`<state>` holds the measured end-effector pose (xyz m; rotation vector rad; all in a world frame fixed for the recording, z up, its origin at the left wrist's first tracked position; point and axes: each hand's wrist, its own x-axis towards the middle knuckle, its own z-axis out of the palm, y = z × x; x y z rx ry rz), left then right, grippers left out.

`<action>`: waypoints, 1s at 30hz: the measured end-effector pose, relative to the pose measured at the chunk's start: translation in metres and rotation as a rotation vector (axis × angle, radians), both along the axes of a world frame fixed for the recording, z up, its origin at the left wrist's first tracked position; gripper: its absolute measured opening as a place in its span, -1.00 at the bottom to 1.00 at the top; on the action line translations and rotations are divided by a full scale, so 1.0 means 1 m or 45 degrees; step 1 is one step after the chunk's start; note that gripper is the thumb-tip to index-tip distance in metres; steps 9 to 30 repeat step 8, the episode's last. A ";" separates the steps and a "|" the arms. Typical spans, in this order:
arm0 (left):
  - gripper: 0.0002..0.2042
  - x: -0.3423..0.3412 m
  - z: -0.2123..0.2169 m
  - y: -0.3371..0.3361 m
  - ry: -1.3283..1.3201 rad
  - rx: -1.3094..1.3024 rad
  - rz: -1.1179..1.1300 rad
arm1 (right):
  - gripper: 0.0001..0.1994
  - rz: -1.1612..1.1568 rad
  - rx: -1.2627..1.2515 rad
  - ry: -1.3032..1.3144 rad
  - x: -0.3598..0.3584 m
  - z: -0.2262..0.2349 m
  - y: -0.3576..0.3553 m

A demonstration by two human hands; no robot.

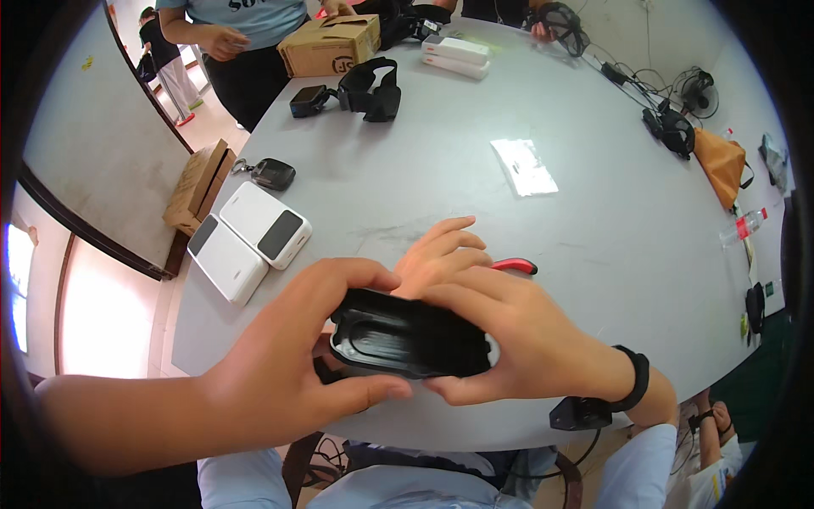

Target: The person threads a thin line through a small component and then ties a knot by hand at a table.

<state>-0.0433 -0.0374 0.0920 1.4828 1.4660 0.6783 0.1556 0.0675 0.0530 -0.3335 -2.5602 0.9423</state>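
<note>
A glossy black case [415,335] with a pale edge lies between two hands. My right hand [517,331] clasps its right end; on that wrist are a black band and a small black box [581,414] with a cable. Another person's bare hand [288,339], reaching in from the left edge, grips the left end. Beyond the case, my left hand [437,259] stretches out with fingers apart, holding nothing. Its wrist is hidden beneath the case, beside a partly visible black strap. A red curved handle [514,265] sticks out past my right hand.
Two white power banks [267,225] and a key fob [274,174] are on the grey table [424,178] at left. A plastic packet [524,167] lies farther right. Beyond are a head strap [373,89] and a cardboard box [331,47]. People stand at the far side.
</note>
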 end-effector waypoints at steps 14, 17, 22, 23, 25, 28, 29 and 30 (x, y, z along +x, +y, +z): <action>-0.21 -0.028 0.040 -0.059 0.044 -0.074 0.504 | -0.34 -0.080 0.125 0.213 0.038 0.031 0.023; -0.21 -0.028 0.040 -0.059 0.044 -0.074 0.504 | -0.34 -0.080 0.125 0.213 0.038 0.031 0.023; -0.21 -0.028 0.040 -0.059 0.044 -0.074 0.504 | -0.34 -0.080 0.125 0.213 0.038 0.031 0.023; -0.21 -0.028 0.040 -0.059 0.044 -0.074 0.504 | -0.34 -0.080 0.125 0.213 0.038 0.031 0.023; -0.21 -0.028 0.040 -0.059 0.044 -0.074 0.504 | -0.34 -0.080 0.125 0.213 0.038 0.031 0.023; -0.21 -0.028 0.040 -0.059 0.044 -0.074 0.504 | -0.34 -0.080 0.125 0.213 0.038 0.031 0.023; -0.21 -0.028 0.040 -0.059 0.044 -0.074 0.504 | -0.34 -0.080 0.125 0.213 0.038 0.031 0.023; -0.21 -0.028 0.040 -0.059 0.044 -0.074 0.504 | -0.34 -0.080 0.125 0.213 0.038 0.031 0.023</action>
